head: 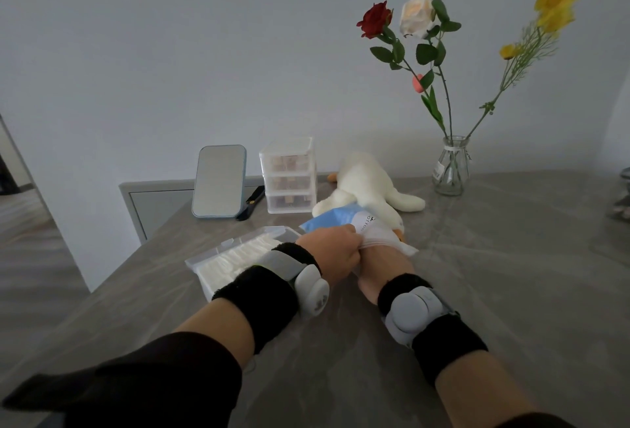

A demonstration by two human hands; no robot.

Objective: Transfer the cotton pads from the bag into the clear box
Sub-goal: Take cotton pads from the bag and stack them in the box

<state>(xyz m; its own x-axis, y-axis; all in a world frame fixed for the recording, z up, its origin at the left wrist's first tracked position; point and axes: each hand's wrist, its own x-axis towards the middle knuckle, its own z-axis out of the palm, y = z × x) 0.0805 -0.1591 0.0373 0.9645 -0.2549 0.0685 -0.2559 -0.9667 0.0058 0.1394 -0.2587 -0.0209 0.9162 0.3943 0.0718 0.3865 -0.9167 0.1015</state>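
Note:
A blue and white bag (332, 219) of cotton pads lies in the middle of the grey table, against a plush duck. My left hand (332, 252) grips the bag's near, open end. My right hand (381, 265) reaches into that end; its fingers are hidden inside the plastic, so what they hold cannot be seen. The clear box (218, 258) lies open just left of my left wrist, with several white cotton pads (238, 255) stacked in it.
A white plush duck (366, 185) lies behind the bag. Farther back stand a small mirror (219, 182), a clear three-drawer organizer (289, 175) and a black object (251, 206). A glass vase (451, 168) with flowers is back right. The table's left edge runs near the box.

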